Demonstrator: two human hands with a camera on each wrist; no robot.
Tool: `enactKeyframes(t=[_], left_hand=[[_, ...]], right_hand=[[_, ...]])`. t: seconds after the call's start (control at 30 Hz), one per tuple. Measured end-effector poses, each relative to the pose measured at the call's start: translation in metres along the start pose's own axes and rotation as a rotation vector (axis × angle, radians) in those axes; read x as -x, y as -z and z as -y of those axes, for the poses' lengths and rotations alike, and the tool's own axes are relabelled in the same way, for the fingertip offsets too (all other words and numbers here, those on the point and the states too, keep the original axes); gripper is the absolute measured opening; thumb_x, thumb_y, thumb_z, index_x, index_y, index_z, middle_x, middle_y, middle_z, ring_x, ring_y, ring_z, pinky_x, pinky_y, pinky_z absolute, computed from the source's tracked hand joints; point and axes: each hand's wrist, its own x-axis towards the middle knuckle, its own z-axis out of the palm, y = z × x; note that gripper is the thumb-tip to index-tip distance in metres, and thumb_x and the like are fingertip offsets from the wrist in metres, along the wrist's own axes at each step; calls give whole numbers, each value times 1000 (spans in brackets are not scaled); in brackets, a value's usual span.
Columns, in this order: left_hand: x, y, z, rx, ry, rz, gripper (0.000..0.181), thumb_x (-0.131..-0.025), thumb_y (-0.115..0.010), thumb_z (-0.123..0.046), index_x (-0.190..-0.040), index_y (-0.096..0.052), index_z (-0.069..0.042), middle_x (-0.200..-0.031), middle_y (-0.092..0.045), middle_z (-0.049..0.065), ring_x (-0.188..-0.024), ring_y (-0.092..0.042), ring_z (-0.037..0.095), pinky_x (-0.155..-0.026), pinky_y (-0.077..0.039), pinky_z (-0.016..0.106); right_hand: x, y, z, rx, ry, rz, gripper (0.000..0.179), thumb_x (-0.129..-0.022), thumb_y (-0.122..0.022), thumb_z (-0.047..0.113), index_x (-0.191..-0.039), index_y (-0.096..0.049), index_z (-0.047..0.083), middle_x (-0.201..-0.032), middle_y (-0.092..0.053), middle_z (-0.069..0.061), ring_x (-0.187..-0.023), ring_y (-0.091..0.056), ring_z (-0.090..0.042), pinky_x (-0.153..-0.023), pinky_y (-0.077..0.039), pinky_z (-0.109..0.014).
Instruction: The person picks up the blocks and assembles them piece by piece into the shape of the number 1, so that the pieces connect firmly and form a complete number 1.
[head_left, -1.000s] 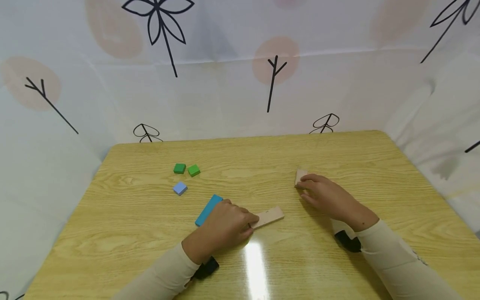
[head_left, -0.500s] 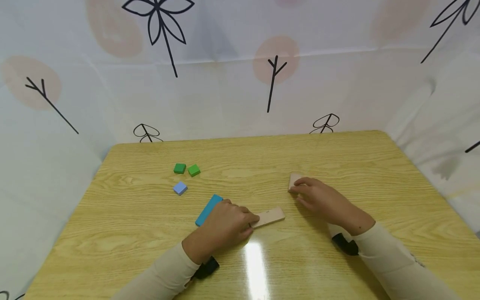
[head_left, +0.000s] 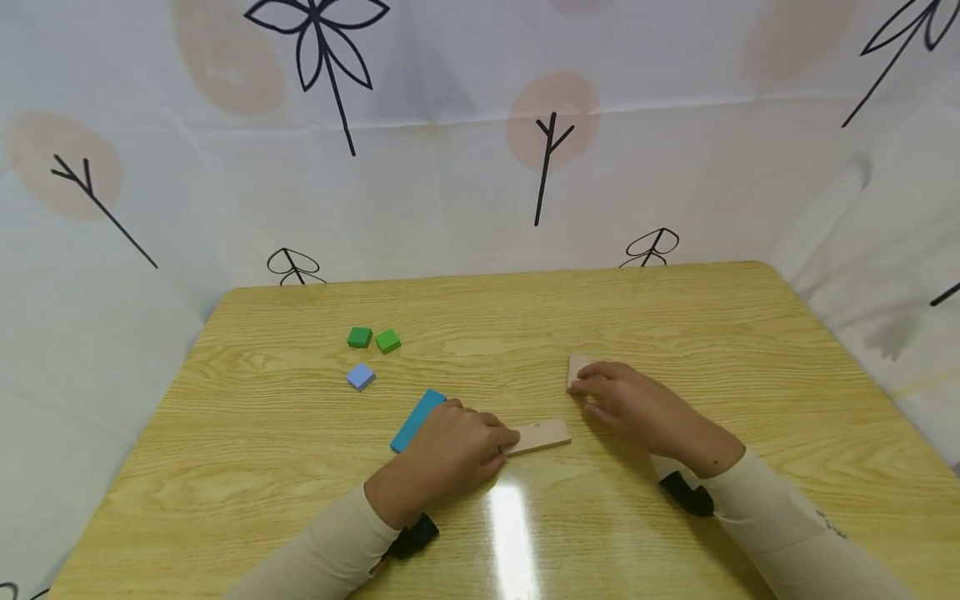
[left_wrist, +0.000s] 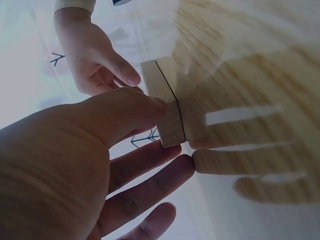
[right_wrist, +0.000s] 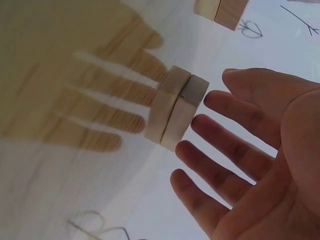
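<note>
No legible text, labels or numbers.

From the head, we look forward and down over the table [head_left: 225, 467]. Wrist cameras bring us close, facing the left hand [head_left: 446, 450] and right hand [head_left: 641, 408]; head and left-wrist views share both.

Has creased white backdrop [head_left: 450, 200] bearing black plant drawings [head_left: 314, 12] and peach blotches [head_left: 528, 117]; includes wood-grain bench [head_left: 487, 308] reflecting bright light streak [head_left: 512, 542].
</note>
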Motion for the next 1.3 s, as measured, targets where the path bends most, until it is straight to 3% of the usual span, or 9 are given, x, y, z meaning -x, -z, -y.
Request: enactKeyframes(t=[0.27, 0.73, 1.1, 1.3], left_hand=[[0, -2, 1, 16, -4, -8, 20, -93, -71, -27, -112, -77, -28, -102, -77, -11, -80, -71, 6, -64, -50, 26], [1, -3, 1, -12, -1, -30, 19, -94, -71, -30, -112, -77, -29, -105, -76, -7, -78, -71, 9, -66, -53, 28], [2, -4, 1, 21, 25, -63, 23, -94, -67, -21, -116, -73, -21, -101, -74, -2, -74, -69, 9, -62, -54, 26], [0, -5, 2, 23, 59, -19, 17, -91, -72, -26, -105, -74, -16, -91, -73, -2, -77, -68, 12, -67, -54, 27]], right_hand=[[-3, 1, -8, 19, -13, -38, 27, -90, -73, 5, -116, -70, 4, -123, -66, -23, -109, -66, -38, -84, -58, -46], [-15, 3, -14, -35, -143, 90, 36, -94, -70, 14, -128, -67, 4, -134, -59, -26, -121, -60, -43, -93, -54, -53], [-19, 0, -14, -53, -126, 81, 34, -94, -70, 15, -126, -69, 7, -131, -61, -24, -117, -61, -40, -91, -54, -51], [-20, -1, -12, -48, -120, 77, 32, -93, -71, 16, -124, -71, 7, -130, -62, -23, -116, -62, -40, -91, -55, -51]])
